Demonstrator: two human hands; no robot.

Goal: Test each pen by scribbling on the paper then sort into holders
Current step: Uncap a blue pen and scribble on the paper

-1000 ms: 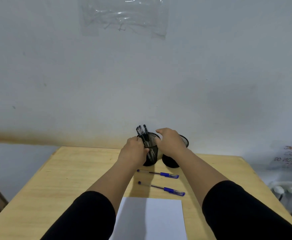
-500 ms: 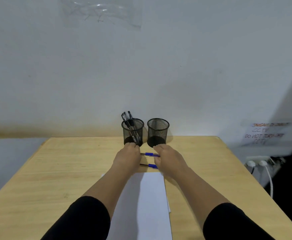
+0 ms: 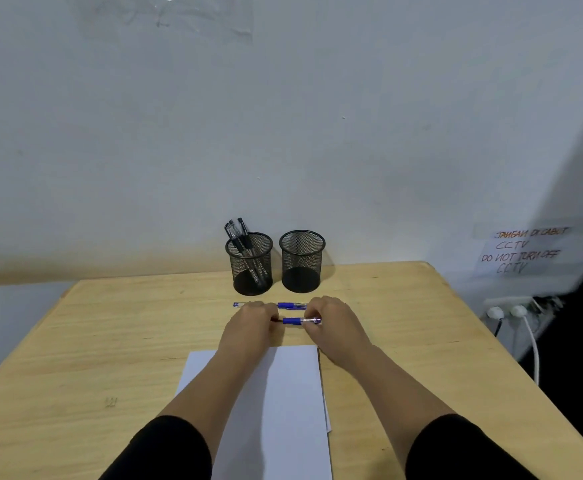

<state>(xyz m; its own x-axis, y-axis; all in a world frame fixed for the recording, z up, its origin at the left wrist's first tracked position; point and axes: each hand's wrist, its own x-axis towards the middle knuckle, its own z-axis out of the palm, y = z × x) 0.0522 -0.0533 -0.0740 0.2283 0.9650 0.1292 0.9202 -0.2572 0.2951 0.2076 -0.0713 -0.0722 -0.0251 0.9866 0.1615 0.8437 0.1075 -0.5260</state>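
The nearer clear-barrelled pen with a blue grip (image 3: 300, 321) is lying with its long axis running left to right, parallel to the tabletop's (image 3: 110, 341) far edge, just beyond the top edge of the white sheet of paper (image 3: 293, 403). The left hand (image 3: 248, 329) is curling its fingers over the pen's left end, and the right hand (image 3: 335, 325) is pinching the right end, so both hands are gripping this one pen, knuckles up, forearms reaching forward in black sleeves. A second matching blue-gripped pen (image 3: 291, 305) is lying parallel just behind it, partly hidden by the left hand. Further back, two black wire-mesh cylindrical holders are standing side by side: the left holder (image 3: 249, 268) is carrying several black pens (image 3: 239, 233) leaning leftward, beside the right holder (image 3: 302, 261).
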